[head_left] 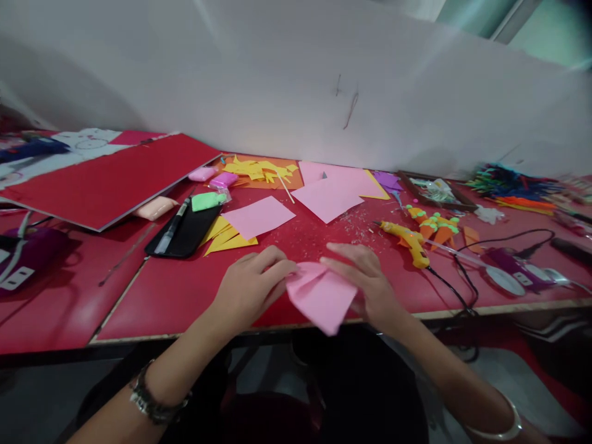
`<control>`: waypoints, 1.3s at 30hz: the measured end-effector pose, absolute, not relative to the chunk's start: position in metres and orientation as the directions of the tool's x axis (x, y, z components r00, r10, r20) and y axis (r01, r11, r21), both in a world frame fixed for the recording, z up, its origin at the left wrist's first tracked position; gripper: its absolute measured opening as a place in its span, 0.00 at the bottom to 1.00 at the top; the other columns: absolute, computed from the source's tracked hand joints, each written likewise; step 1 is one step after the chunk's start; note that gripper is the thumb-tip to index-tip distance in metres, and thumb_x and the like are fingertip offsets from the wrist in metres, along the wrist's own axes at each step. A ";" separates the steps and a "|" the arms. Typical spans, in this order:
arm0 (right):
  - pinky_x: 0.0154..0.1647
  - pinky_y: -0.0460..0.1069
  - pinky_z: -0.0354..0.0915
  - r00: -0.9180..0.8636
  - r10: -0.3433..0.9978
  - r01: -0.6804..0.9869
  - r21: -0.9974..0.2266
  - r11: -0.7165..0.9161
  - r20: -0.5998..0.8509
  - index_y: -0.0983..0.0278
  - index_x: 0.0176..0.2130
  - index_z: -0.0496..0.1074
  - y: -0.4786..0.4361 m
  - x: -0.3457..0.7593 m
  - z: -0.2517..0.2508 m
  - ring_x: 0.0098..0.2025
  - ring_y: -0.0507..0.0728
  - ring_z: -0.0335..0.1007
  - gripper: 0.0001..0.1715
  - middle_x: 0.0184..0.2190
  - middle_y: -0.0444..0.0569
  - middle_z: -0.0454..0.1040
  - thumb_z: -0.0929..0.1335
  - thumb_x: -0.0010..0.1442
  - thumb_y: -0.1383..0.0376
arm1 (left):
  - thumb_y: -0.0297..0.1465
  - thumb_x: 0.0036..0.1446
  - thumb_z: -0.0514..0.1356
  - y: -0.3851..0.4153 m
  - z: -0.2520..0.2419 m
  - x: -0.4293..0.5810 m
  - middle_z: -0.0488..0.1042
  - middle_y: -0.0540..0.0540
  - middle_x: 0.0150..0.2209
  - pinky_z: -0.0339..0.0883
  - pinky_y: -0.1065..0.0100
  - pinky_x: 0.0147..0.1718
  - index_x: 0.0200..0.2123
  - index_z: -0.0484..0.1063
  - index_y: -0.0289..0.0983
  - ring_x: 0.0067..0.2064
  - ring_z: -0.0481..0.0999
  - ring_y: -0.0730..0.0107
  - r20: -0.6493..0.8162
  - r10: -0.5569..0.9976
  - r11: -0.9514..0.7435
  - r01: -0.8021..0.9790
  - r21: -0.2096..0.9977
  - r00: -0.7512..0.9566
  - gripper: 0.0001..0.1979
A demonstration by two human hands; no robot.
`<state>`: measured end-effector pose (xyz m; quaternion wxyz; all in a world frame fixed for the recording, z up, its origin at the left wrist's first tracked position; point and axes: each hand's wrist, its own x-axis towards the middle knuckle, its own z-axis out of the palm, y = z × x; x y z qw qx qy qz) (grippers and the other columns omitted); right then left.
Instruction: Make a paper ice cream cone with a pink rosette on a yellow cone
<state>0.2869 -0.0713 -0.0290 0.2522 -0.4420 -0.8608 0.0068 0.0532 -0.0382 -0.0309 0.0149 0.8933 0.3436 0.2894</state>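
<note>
My left hand [252, 287] and my right hand [367, 280] both pinch a folded pink paper [320, 296] held just above the near edge of the red table [185, 296]. The left fingers grip its left corner, the right fingers close over its top right. A pink paper square [259, 216] lies flat beyond my left hand. More pink sheets [330, 188] lie farther back.
Yellow paper triangles [224, 237] and a black case with a pen [182, 231] lie left of centre. A yellow glue gun [409, 240] with its cord rests at right. Clay packets [208, 200], yellow scraps [259, 169], a large red board [106, 182] and coloured sticks [513, 185] sit farther off.
</note>
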 end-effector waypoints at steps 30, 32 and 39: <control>0.41 0.49 0.59 -0.601 0.781 0.678 -0.411 0.610 0.169 0.61 0.37 0.72 -0.059 0.277 -0.055 0.40 0.54 0.61 0.09 0.38 0.49 0.69 0.64 0.55 0.64 | 0.32 0.57 0.52 -0.051 -0.055 0.044 0.72 0.49 0.41 0.63 0.69 0.36 0.45 0.68 0.43 0.40 0.70 0.69 0.156 0.665 -0.742 0.624 0.245 0.730 0.13; 0.39 0.49 0.58 -0.564 0.805 0.680 -0.450 0.579 0.183 0.61 0.35 0.72 -0.058 0.273 -0.055 0.38 0.53 0.61 0.10 0.36 0.48 0.69 0.63 0.57 0.62 | 0.35 0.58 0.50 -0.049 -0.060 0.043 0.72 0.50 0.39 0.63 0.70 0.35 0.42 0.70 0.44 0.39 0.70 0.70 0.185 0.692 -0.717 0.633 0.292 0.698 0.12; 0.36 0.48 0.58 -0.430 0.877 0.693 -0.545 0.472 0.214 0.65 0.29 0.68 -0.053 0.267 -0.062 0.35 0.53 0.61 0.11 0.33 0.48 0.68 0.64 0.56 0.59 | 0.39 0.57 0.50 -0.048 -0.066 0.047 0.70 0.49 0.31 0.58 0.74 0.27 0.32 0.71 0.37 0.31 0.69 0.74 0.187 0.810 -0.579 0.707 0.406 0.556 0.15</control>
